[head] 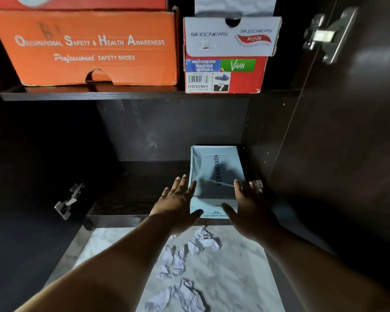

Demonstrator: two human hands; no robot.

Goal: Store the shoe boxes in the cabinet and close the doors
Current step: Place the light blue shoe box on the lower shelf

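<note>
Dark wooden cabinet, doors open, two shelves visible. On the upper shelf: a large orange shoe box at the left, printed "Occupational Safety & Health Awareness, Professional Safety Shoes", another orange box stacked on top; just beside it at the right end, a red and white Skechers box, labelled size 7, front slightly past the shelf edge. Contents of all boxes hidden by closed lids.

On the lower shelf, in the right front corner: a pale blue shoe box, lid closed, "VERANEVADA" in black lettering along the top, smaller logo on the front face, left edge of lid creased.

Left hand flat against the box's left side, fingers straight and spread, released. Right hand likewise flat at the right side, fingers straight, grasping nothing.

Open right door with metal hinge. Crumpled white paper on the marble floor below.
</note>
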